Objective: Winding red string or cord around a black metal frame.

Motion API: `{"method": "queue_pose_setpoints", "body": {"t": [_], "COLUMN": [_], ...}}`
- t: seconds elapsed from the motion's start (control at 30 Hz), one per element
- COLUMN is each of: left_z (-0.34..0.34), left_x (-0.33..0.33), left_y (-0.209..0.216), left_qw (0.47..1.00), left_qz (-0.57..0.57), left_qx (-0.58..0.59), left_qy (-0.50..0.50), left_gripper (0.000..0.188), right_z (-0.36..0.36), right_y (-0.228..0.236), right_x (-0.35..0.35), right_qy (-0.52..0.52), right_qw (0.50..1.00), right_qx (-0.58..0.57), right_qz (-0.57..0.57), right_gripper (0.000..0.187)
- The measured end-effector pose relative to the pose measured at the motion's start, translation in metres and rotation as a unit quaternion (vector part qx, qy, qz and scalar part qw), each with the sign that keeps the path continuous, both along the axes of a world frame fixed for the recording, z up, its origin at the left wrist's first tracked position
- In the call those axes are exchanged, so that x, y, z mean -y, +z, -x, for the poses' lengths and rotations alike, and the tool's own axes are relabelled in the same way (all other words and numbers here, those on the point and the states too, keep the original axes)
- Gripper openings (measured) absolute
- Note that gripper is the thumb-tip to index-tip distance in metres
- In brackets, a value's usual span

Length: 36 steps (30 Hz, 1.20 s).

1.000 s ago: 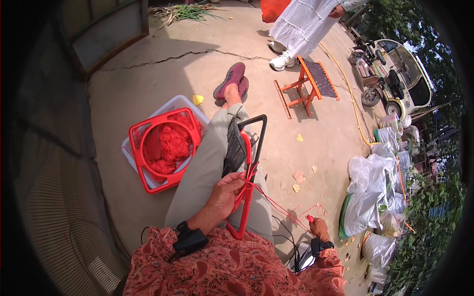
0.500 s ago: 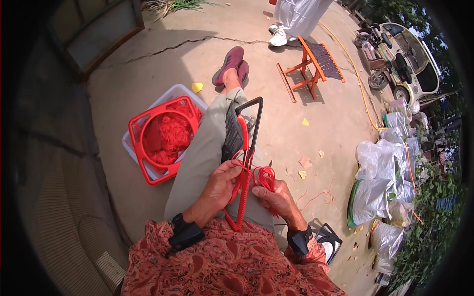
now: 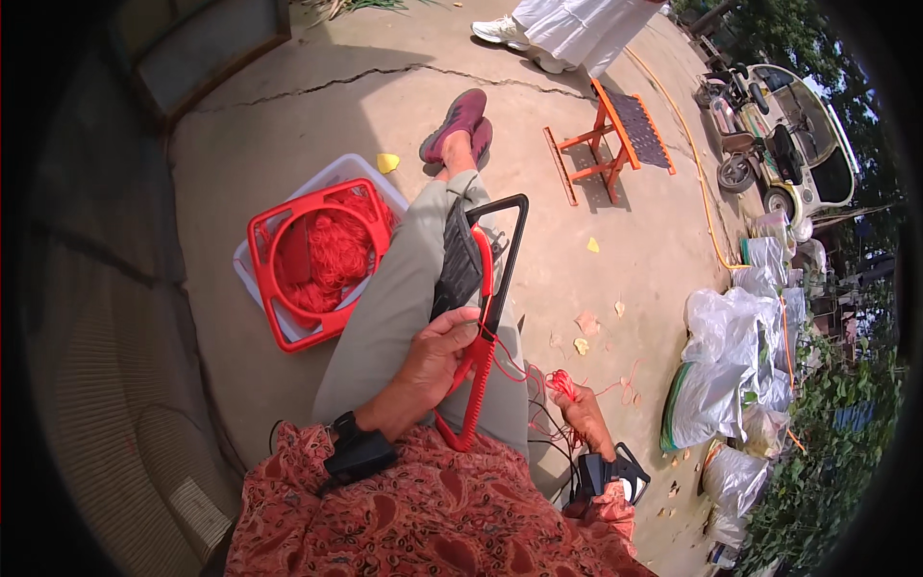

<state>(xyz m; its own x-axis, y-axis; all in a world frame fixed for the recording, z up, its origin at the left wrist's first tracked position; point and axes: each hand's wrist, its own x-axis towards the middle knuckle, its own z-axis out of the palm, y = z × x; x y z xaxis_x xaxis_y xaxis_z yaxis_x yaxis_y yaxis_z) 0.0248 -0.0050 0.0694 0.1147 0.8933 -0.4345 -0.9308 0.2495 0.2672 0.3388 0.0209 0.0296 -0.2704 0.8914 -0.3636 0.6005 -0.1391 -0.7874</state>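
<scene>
Far beyond and to the right of the black frame (image 3: 507, 264), a light-coloured vehicle (image 3: 817, 144) is seen. To the right of the frame, white plastic bags (image 3: 726, 337) are heaped on the concrete (image 3: 548, 154). Beyond it, a white skirt (image 3: 577, 29) is worn by a standing person. Beyond and to its right, an orange stool (image 3: 635, 130) with a dark woven seat is placed. To its left, a white tub (image 3: 348, 168) is topped by a red plastic ring frame (image 3: 265, 279), and a mass of red cord (image 3: 332, 255) is seen through the opening. The black frame itself is laid across the trousered legs (image 3: 370, 337), with red cord wound along its near part. At its left side, the edge is pinched by the left hand (image 3: 433, 365), thumb pressed to fingers. To its right and apart from it, a looped bundle of red cord (image 3: 561, 385) is gripped in the closed fingers of the right hand (image 3: 586, 418). Between frame and bundle, thin red strands (image 3: 514, 363) are hung.
</scene>
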Motion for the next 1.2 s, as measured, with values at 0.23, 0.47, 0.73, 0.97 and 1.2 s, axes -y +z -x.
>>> {"method": "queue_pose_setpoints", "body": {"t": [0.23, 0.47, 0.73, 0.97, 1.2], "left_z": [0.001, -0.001, 0.005, 0.011, 0.004], "left_x": [0.003, 0.003, -0.003, -0.002, -0.003], "left_y": [-0.01, -0.013, -0.008, -0.012, -0.018], "left_qw": [1.0, 1.0, 0.995, 0.99, 0.994], "left_qz": [-0.008, -0.015, -0.054, -0.067, -0.065], "left_qx": [0.006, 0.004, 0.069, 0.088, 0.05], "left_qy": [-0.001, -0.002, -0.051, -0.083, -0.072], "left_gripper": [0.017, 0.018, 0.013, 0.009, 0.01], "right_z": [0.13, 0.161, 0.165, 0.162, 0.165], "right_y": [0.096, 0.118, 0.131, 0.131, 0.142], "right_x": [-0.017, -0.001, 0.006, 0.01, 0.017], "right_qy": [-0.109, -0.097, -0.108, -0.118, -0.091], "right_qw": [0.922, 0.935, 0.943, 0.938, 0.969], "right_qx": [-0.323, -0.281, -0.266, -0.288, -0.208], "right_qz": [0.182, 0.195, 0.169, 0.153, 0.095], "right_gripper": [0.033, 0.033, 0.028, 0.028, 0.023]}}
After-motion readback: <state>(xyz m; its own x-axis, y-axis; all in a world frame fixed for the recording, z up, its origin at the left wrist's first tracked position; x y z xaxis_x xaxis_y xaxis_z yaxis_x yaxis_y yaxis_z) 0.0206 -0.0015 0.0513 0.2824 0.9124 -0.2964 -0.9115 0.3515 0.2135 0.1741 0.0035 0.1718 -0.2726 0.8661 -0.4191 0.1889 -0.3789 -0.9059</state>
